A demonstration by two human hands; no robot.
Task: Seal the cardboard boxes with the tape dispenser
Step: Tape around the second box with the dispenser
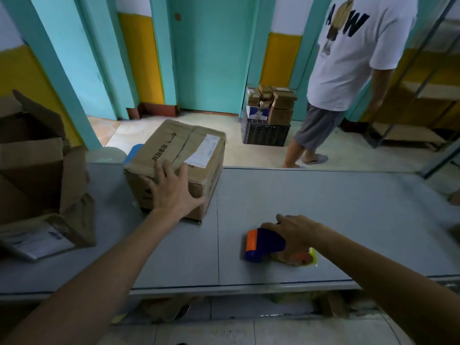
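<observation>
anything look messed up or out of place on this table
Yes: the open brown cardboard box at the table's left edge looks crumpled, with its flaps splayed and its side wall buckled. The closed brown cardboard box under the left hand looks intact.

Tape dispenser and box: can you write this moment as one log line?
left hand: flat on closed box | right hand: on tape dispenser, table | taping: not started

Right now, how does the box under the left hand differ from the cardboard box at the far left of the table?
The closed box has its flaps folded down; the open box has its flaps standing up. The closed box carries a white label on top and has the left hand resting on it; the open box is untouched. Both are brown cardboard, standing on the grey table.
</observation>
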